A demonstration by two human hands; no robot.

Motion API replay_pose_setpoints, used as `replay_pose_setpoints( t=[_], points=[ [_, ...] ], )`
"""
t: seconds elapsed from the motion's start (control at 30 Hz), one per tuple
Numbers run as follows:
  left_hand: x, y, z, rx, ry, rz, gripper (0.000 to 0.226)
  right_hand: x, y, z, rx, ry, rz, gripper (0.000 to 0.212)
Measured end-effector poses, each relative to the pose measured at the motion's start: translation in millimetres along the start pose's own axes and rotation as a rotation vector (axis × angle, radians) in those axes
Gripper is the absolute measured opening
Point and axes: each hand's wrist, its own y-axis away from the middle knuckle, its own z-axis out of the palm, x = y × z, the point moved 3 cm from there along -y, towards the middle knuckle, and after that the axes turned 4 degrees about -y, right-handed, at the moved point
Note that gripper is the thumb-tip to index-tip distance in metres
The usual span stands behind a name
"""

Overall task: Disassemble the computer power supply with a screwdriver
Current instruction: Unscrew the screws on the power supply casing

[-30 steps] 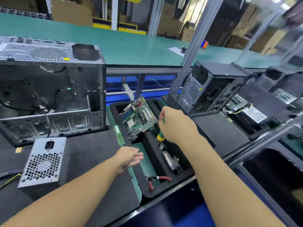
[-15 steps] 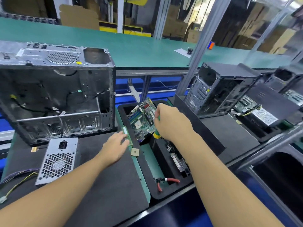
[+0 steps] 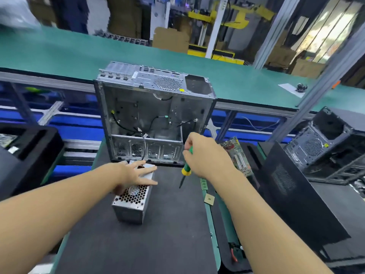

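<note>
The silver power supply point(image 3: 132, 202) stands on the black mat point(image 3: 138, 244), its honeycomb fan grille facing up. My left hand point(image 3: 134, 175) lies over its far end with fingers spread and straight. To the right, my right hand point(image 3: 207, 157) grips a screwdriver point(image 3: 186, 168) with a green and yellow handle. Its dark shaft points down-left and its tip hovers just above the mat, a short way right of the power supply.
An emptied silver computer case point(image 3: 154, 115) stands just behind the power supply. A motherboard point(image 3: 238, 155), a RAM stick point(image 3: 203, 183), a CPU chip point(image 3: 209, 199) and red-handled pliers point(image 3: 235, 252) lie to the right. Black cases point(image 3: 325, 151) and a side panel point(image 3: 292, 194) fill the right side.
My view swung left. My left hand moved from the mat's right edge onto the power supply. My right hand lifted the screwdriver out of the tray and carried it left over the mat.
</note>
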Motion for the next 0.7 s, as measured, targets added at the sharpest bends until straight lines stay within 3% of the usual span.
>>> replay_pose_setpoints(
  t=[0.13,0.2,0.3,0.43,0.53,0.7],
  points=[
    [8.2,-5.6,4.2,0.217,-0.370,0.021,0.126,-3.3,-1.6,1.7,-0.019,-0.004,-0.006,0.003],
    [5.0,-7.0,6.0,0.270,-0.400,0.084,0.125,-2.1,-2.0,2.0,-0.016,-0.007,-0.001,0.003],
    [0.1,-2.5,5.2,0.312,-0.265,0.141,0.126,0.0,-1.8,3.0,-0.013,-0.024,-0.005,0.001],
    [9.1,0.5,18.9,0.346,-0.035,-0.077,0.105,-1.6,-2.7,0.9,0.012,-0.070,-0.023,0.001],
    [22.2,-3.0,30.7,0.298,0.109,-0.297,0.117,-5.5,-2.6,0.5,0.030,-0.083,-0.053,0.004],
    [47.7,-8.5,41.8,0.314,0.197,-0.493,0.137,-17.0,-2.4,6.0,-0.029,-0.108,-0.065,0.012]
  ],
)
